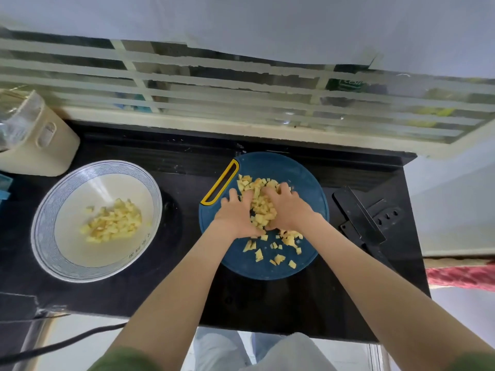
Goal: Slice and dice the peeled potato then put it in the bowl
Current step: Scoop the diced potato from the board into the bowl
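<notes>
A pile of yellow diced potato [261,203] lies on a round blue cutting board [302,170] with a yellow handle slot. My left hand [235,215] and my right hand [290,207] cup the pile from either side, fingers curled round the cubes. Loose potato cubes [278,253] are scattered on the near part of the board. To the left stands a white bowl [51,220] with a blue patterned rim, holding more diced potato [115,224].
A black cleaver [359,215] lies on the black countertop [267,303] right of the board. A cream container [40,145] stands at the back left. A barred window [241,89] runs behind the counter. A dark cable [67,341] hangs at the lower left.
</notes>
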Demonstrator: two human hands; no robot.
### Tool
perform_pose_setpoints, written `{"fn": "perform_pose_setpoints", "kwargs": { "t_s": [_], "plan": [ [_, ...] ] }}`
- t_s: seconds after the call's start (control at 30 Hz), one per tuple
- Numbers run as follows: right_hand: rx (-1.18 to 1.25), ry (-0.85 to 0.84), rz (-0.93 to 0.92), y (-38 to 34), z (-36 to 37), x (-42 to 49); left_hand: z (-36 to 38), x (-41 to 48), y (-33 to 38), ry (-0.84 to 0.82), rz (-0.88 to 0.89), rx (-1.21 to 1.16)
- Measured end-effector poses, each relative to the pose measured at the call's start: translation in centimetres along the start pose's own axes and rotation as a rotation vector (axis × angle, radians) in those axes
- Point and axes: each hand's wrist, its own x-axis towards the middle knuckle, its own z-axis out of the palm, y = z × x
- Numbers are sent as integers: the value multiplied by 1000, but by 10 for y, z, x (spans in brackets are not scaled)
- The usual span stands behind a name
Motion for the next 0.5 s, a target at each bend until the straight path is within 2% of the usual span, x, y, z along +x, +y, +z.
{"fn": "perform_pose_setpoints", "kwargs": {
  "t_s": [0.2, 0.3, 0.5],
  "plan": [
    [232, -80, -16, 4, 2, 2, -2, 9, 0, -35, 62, -132],
    [325, -22, 28, 2, 4, 0, -2, 10, -1, -70, 74, -184],
    [472, 116, 114, -5, -6, -16, -8, 5, -7, -28, 122, -259]
  ]
}}
